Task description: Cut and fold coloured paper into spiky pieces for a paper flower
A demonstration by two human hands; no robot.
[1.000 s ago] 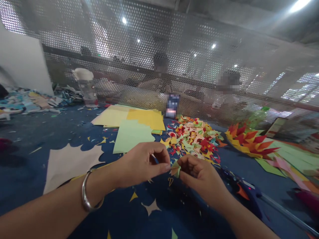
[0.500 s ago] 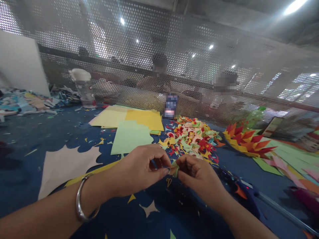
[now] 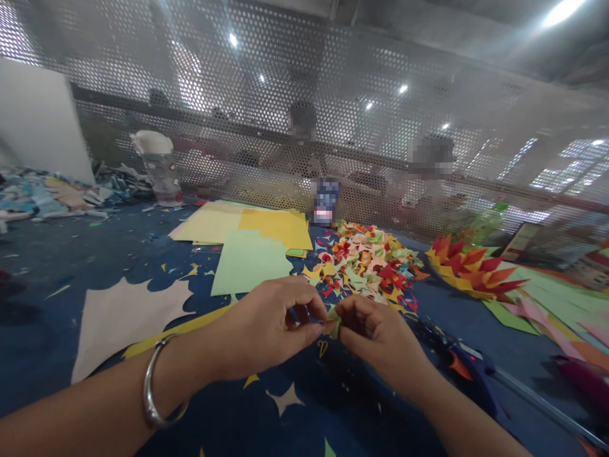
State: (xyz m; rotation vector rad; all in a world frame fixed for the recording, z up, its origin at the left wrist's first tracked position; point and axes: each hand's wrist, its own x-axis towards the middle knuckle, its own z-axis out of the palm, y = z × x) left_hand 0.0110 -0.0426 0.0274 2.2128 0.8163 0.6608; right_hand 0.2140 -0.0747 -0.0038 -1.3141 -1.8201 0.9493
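Note:
Between my hands is a small folded paper piece (image 3: 333,325), green with some orange. My left hand (image 3: 280,320), with a silver bangle on the wrist, pinches its left side between thumb and fingertips. The thumb and index finger of my right hand (image 3: 375,327) close on its right side. Just below hangs or lies a small yellow loop (image 3: 322,348); I cannot tell whether it is joined to the piece. Under the hands, a pale four-pointed paper star (image 3: 285,400) lies on the dark blue table. A heap of small folded paper pieces (image 3: 375,260) sits behind my right hand.
Yellow sheets (image 3: 280,225) and a green sheet (image 3: 250,263) lie ahead; a cut pinkish sheet (image 3: 128,317) is at left. A blue glue gun (image 3: 476,374) rests right, near an orange-red paper ring (image 3: 476,270). A phone (image 3: 327,202) and a bottle (image 3: 162,168) stand at the mesh partition.
My hands stay almost in place, still pinching the small paper piece, which has turned very slightly. The rest of the table looks the same.

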